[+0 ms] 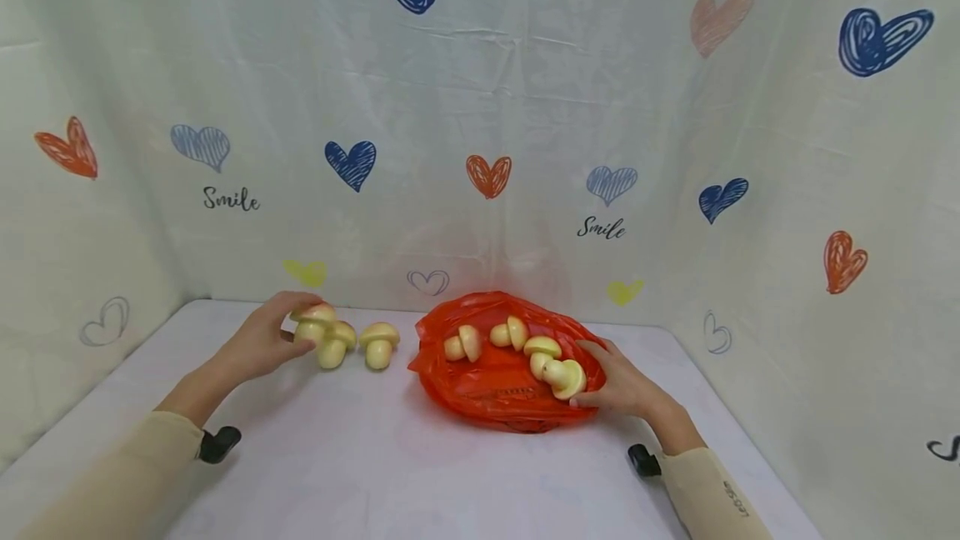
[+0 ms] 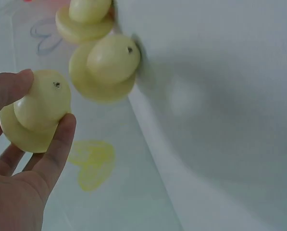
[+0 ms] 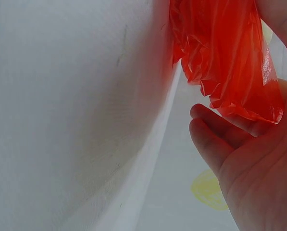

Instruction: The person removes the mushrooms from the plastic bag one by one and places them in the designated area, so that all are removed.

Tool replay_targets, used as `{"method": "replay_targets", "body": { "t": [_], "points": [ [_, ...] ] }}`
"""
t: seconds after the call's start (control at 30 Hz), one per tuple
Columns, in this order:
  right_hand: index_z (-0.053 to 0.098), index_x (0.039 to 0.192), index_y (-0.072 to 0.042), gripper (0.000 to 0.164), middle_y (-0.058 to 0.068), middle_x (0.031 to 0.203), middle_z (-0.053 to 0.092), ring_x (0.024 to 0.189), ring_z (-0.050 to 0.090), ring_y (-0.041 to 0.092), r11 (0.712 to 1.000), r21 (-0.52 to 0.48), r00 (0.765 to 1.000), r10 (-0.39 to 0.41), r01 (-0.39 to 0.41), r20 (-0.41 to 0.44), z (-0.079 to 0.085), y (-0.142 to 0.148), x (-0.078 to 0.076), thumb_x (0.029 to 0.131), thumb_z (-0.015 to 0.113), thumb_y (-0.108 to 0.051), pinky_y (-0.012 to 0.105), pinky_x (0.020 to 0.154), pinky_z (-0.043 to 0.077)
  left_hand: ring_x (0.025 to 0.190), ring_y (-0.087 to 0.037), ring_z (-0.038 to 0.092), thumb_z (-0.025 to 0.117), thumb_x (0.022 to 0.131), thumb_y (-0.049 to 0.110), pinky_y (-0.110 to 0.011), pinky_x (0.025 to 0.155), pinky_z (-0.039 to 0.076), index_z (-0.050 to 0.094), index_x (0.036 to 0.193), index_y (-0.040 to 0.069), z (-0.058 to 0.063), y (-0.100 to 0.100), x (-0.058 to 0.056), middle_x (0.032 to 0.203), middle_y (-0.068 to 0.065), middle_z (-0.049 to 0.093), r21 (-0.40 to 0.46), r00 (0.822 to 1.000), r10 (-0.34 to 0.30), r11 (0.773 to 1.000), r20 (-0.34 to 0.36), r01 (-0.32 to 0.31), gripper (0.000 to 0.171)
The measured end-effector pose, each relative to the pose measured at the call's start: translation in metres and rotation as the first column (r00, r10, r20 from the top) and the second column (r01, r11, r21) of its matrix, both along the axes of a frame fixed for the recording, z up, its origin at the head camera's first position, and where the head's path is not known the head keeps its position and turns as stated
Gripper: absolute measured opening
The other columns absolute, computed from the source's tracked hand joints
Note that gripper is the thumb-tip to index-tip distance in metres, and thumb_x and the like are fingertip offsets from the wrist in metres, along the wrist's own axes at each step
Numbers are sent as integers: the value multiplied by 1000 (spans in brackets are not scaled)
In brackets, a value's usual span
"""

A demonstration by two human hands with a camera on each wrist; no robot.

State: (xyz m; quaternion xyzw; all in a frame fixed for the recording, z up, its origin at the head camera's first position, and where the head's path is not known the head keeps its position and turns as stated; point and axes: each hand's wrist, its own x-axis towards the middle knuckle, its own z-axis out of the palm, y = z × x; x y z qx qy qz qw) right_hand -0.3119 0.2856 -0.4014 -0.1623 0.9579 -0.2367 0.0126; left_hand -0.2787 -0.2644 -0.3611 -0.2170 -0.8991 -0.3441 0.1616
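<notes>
In left hand [image 1: 273, 336]: mushroom [image 2: 42, 103], pinched between thumb and fingers (dark spot on stem end). Just right of that grip, on table [image 1: 360, 465]: two mushrooms [image 1: 379, 346]. Farther right: bag [image 1: 465, 394], red, four mushrooms [image 1: 542, 354] inside. Along its right side: right hand [image 1: 626, 386], thumb and fingers round the plastic, wider grip.

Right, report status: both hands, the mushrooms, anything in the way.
Left hand pinching one mushroom, two more mushrooms beside it. Right hand on right side of red bag, four mushrooms inside. No obstruction visible.
</notes>
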Motion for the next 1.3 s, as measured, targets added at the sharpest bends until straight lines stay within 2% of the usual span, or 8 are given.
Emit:
{"method": "replay_targets", "body": {
  "t": [0.17, 0.27, 0.43, 0.5, 0.6, 0.7, 0.87, 1.3],
  "points": [
    [36, 146, -14, 101, 17, 147, 27, 130, 33, 40, 1000, 9, 1000, -1, 1, 1, 1, -1, 0, 65, 79, -57, 61, 96, 39, 107, -25, 45, 76, 73, -5, -29, 68, 54, 50, 127, -2, -4, -16, -2, 124, -18, 50, -8, 999, 35, 999, -1, -35, 60],
    [36, 145, -14, 101, 17, 147, 28, 130, 33, 39, 1000, 11, 1000, -5, 5, -2, 0, 0, -1, 65, 79, -57, 61, 96, 39, 106, -28, 46, 77, 73, -4, -29, 67, 54, 51, 127, -4, -7, -22, -2, 123, -21, 50, -5, 999, 34, 999, 15, -34, 61],
    [37, 145, -14, 101, 17, 147, 27, 130, 33, 39, 1000, 4, 1000, -10, 10, -2, -1, 0, -1, 64, 80, -58, 61, 95, 39, 111, -38, 46, 76, 74, -3, -37, 70, 54, 51, 126, -6, -16, -29, -7, 125, -25, 48, -31, 998, 44, 999, 46, -43, 59],
    [37, 145, -15, 102, 17, 147, 27, 131, 33, 39, 1000, 7, 1000, -9, 9, -3, -1, 0, -1, 64, 79, -59, 61, 96, 39, 113, -41, 45, 76, 74, -2, -44, 75, 53, 51, 126, -6, -20, -31, -9, 125, -26, 48, -55, 996, 64, 997, 61, -60, 58],
    [37, 145, -14, 102, 17, 147, 28, 130, 33, 39, 1000, 11, 1000, -2, 2, -7, -2, 1, -1, 64, 79, -59, 62, 96, 39, 116, -45, 43, 76, 75, 0, -54, 83, 48, 51, 126, -6, -25, -31, -11, 127, -28, 48, -76, 991, 90, 994, 101, -82, 57],
    [36, 145, -15, 102, 17, 147, 28, 131, 33, 38, 1000, 16, 1000, -6, 6, -6, -2, 1, -2, 64, 79, -59, 61, 97, 39, 118, -46, 41, 76, 75, 1, -60, 91, 40, 51, 126, -6, -28, -31, -13, 127, -28, 48, -82, 987, 101, 992, 129, -91, 57],
    [36, 145, -14, 101, 18, 147, 28, 131, 33, 39, 1000, 19, 1000, 0, 0, -9, -2, 1, -2, 65, 79, -58, 62, 97, 37, 119, -48, 39, 75, 75, 0, -63, 98, 29, 50, 126, -8, -32, -33, -19, 126, -30, 48, -88, 985, 103, 992, 142, -91, 57],
    [37, 145, -14, 101, 16, 147, 28, 131, 33, 37, 1000, 12, 1000, 2, -2, -11, -2, 0, -2, 64, 80, -57, 62, 97, 37, 122, -51, 37, 73, 76, 1, -64, 99, 27, 48, 128, -9, -35, -34, -29, 129, -32, 45, -126, 976, 114, 988, 184, -91, 59]
  ]
}}
